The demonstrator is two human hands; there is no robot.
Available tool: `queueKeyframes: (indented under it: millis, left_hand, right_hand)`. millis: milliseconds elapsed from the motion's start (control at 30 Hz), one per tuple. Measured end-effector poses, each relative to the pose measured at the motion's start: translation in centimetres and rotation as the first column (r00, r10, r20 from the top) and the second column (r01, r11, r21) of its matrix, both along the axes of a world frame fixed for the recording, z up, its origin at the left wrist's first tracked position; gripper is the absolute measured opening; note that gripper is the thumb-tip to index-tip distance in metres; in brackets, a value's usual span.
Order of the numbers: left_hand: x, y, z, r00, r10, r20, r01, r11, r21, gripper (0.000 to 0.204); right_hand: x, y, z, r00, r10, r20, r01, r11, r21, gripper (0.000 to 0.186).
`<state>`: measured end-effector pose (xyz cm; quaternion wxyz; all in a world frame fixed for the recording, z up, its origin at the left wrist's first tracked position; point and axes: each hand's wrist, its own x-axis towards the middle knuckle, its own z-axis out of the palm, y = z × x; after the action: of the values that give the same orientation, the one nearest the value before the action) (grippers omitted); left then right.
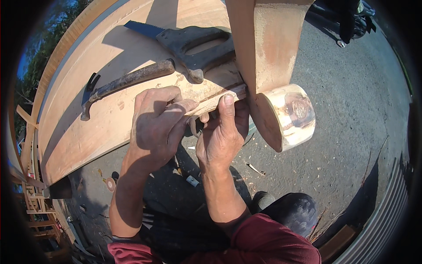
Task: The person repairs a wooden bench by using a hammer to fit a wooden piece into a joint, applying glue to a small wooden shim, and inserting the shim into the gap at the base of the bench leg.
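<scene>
A narrow strip of pale wood (210,104) lies at the near right edge of a large wooden panel (193,13), between my two hands. My left hand (154,125) is closed on the strip's left end, with its fingers curled. My right hand (221,140) grips it from below, thumb pressed on top near the right end. Some of its fingers are hidden beneath the wood. Whether the strip is loose or joined to the panel I cannot tell. Beyond my hands, a claw hammer (132,80) and a dark-handled handsaw (195,50) rest on the panel.
Right of my hands stands a thick wooden piece (277,44) with a rounded, knotted end (299,112). Wood scraps and a small disc (110,184) lie on the grey ground. Corrugated sheeting (380,220) is at lower right, wooden frames (39,207) at far left.
</scene>
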<state>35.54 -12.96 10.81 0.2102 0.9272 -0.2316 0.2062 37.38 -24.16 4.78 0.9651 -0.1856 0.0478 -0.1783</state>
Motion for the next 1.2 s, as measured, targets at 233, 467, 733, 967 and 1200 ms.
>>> queueKeyframes:
  millis: [233, 467, 733, 967, 1200]
  left_hand:
    - [-0.2, -0.6, 2.2, 0.999, -0.034, 0.013, 0.029, 0.964, 0.263, 0.044]
    - [-0.2, -0.8, 1.6, 1.0, -0.015, 0.001, 0.014, 0.98, 0.199, 0.048]
    - [0.1, -1.0, 1.6, 0.999, -0.011, -0.051, 0.02, 0.982, 0.19, 0.047]
    - [0.2, -0.5, 2.5, 0.999, -0.03, -0.029, 0.036, 0.975, 0.219, 0.046]
    - [1.1, 0.0, -0.3, 0.992, -0.124, 0.038, 0.118, 0.983, 0.142, 0.049]
  right_hand:
    - [-0.9, 0.2, 0.8, 0.989, 0.111, -0.097, -0.1, 0.989, 0.106, 0.025]
    - [-0.7, 0.0, 0.3, 0.989, 0.043, -0.144, -0.047, 0.999, -0.027, 0.021]
    - [-0.4, -0.9, 0.3, 0.992, -0.03, -0.12, 0.012, 0.989, -0.148, 0.019]
    - [-1.0, -1.2, 1.5, 0.976, -0.052, -0.212, -0.02, 0.946, -0.324, 0.022]
    - [-0.4, 0.1, -0.6, 0.978, -0.155, -0.139, 0.108, 0.948, -0.299, 0.029]
